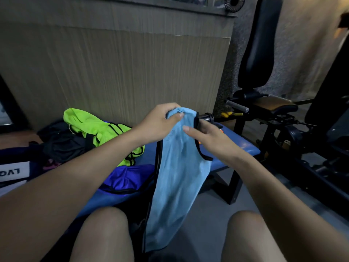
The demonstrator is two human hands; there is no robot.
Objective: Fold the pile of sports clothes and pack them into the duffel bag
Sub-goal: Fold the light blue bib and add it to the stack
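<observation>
Light-blue mesh vest [177, 167] held up over the counter [236, 146], hanging down between the knees, black-trimmed, not yet folded. Left hand [160, 125] gripping top edge, fingers [175, 116] curled round bunched fabric. Right hand [205, 137] just beside vest's strap edge, fingers [190, 129] fairly straight, forefinger touching cloth; whether thumb pinches the trim cannot be told.

Remaining pile on counter, left side: neon-green vest [88, 125] crumpled, black garment [62, 142] beside it, purple-blue vest [128, 178] nearer the knees. None appear folded.

Duffel bag [13, 171] at far left edge, dark with white lettered panel, only partly in frame; contents not visible.

Judgement: early stage. First fold of blue vest pending; at least three more items to fold; packing seemingly not begun, though bag interior hidden.
</observation>
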